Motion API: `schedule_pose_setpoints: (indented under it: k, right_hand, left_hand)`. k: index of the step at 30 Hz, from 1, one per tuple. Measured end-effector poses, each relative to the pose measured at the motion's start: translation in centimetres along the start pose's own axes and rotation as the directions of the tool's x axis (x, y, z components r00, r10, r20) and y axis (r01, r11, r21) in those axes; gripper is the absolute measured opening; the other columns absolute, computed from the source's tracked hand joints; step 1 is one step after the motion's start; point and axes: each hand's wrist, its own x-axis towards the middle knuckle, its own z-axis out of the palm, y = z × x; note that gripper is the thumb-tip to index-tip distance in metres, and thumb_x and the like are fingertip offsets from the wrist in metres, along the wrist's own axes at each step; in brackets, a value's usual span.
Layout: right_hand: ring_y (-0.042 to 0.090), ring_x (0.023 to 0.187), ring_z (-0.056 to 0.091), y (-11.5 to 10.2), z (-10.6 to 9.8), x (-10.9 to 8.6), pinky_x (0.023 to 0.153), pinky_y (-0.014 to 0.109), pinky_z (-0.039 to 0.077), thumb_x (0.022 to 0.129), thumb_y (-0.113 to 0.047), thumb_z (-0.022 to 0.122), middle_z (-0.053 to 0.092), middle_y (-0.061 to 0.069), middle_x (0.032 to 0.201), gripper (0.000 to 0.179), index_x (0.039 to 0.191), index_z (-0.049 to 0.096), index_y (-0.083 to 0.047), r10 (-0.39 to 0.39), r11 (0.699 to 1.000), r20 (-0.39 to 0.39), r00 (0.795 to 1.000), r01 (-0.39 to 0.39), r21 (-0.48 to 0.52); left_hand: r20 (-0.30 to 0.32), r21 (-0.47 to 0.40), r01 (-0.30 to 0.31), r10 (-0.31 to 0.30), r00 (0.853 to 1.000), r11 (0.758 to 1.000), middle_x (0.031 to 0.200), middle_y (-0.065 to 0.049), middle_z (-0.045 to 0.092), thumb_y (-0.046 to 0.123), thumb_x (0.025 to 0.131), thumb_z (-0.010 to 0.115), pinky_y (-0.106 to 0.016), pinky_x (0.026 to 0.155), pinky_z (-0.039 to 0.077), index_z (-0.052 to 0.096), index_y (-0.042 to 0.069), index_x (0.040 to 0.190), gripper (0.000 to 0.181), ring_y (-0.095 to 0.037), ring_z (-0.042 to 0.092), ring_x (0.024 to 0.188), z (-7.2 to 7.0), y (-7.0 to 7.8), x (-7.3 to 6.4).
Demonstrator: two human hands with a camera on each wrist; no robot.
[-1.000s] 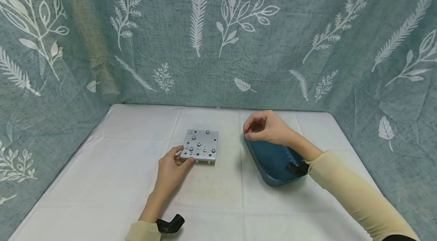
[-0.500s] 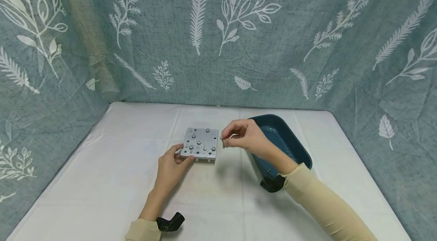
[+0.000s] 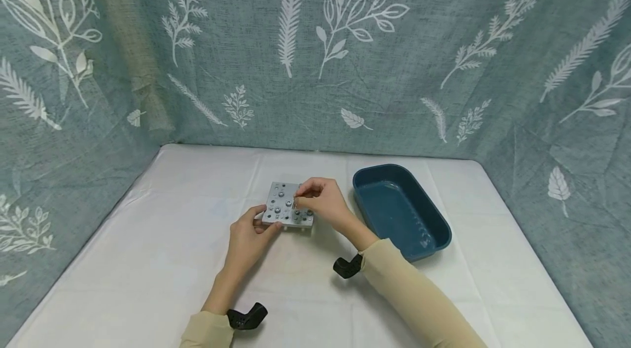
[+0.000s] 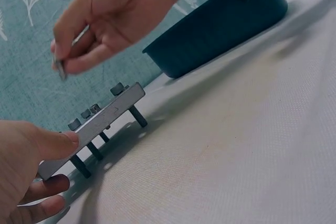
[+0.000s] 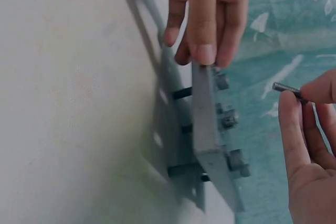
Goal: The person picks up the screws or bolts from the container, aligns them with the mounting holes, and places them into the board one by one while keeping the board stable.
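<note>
A square silver metal plate (image 3: 290, 189) with holes is held at its near left corner by my left hand (image 3: 248, 233), thumb on top and fingers below. Several socket-head screws (image 4: 117, 88) stand in the plate, their shanks poking out underneath. In the left wrist view the plate looks tilted, with the screw shanks pointing at the tablecloth. My right hand (image 3: 327, 205) pinches a small metal screw (image 5: 283, 88) between thumb and fingertips. In both wrist views this screw is apart from the plate, over its top face; its head is hidden by the fingers.
A dark blue plastic bin (image 3: 360, 194) stands to the right of the plate, behind the right forearm. White cloth (image 3: 148, 260) covers the table, and a leaf-patterned curtain (image 3: 315, 107) hangs along the back and sides. Black wrist cameras (image 3: 347, 267) jut from both wrists.
From over the bin, my right hand has moved left with the screw to a place above the plate's right part. My left hand keeps its grip on the plate.
</note>
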Motion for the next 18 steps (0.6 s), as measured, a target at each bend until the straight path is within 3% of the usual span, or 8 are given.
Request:
schedule_pose_setpoints:
  k: [7, 14, 18]
  right_hand:
    - [0.028, 0.080, 0.065, -0.8, 0.7, 0.5, 0.072, 0.038, 0.055, 0.087, 0.008, 0.069, 0.067, 0.027, 0.095, 0.010, 0.095, 0.066, 0.013, 0.003, 0.997, 0.069, 0.998, 0.002, -0.077]
    - [0.021, 0.073, 0.065, -1.3, 0.9, 0.2, 0.067, 0.027, 0.054, 0.084, 0.012, 0.069, 0.068, 0.024, 0.088, 0.008, 0.091, 0.065, 0.013, 0.003, 0.996, 0.131, 0.991, 0.009, -0.091]
    - [0.025, 0.074, 0.066, -1.2, 0.9, 0.3, 0.065, 0.025, 0.052, 0.085, 0.010, 0.069, 0.068, 0.026, 0.090, 0.009, 0.093, 0.067, 0.013, 0.010, 0.994, 0.166, 0.986, 0.008, -0.108]
  left_hand:
    - [-0.005, 0.024, -0.003, 0.003, 1.000, 1.000, 0.095, -0.018, 0.071, 0.019, 0.084, 0.081, -0.033, 0.065, 0.056, 0.057, -0.005, 0.129, 0.056, -0.022, 0.068, 0.076, 0.0, 0.2, 0.0]
    - [-0.002, 0.035, 0.003, -0.003, 1.000, 0.999, 0.092, -0.015, 0.071, 0.018, 0.084, 0.081, -0.032, 0.063, 0.054, 0.057, -0.006, 0.129, 0.056, -0.019, 0.067, 0.073, -0.1, 0.4, -0.1]
    - [-0.003, 0.034, 0.009, -0.009, 1.000, 0.999, 0.091, -0.015, 0.071, 0.017, 0.084, 0.081, -0.030, 0.062, 0.054, 0.057, -0.006, 0.129, 0.056, -0.018, 0.067, 0.073, 0.0, 0.4, -0.1]
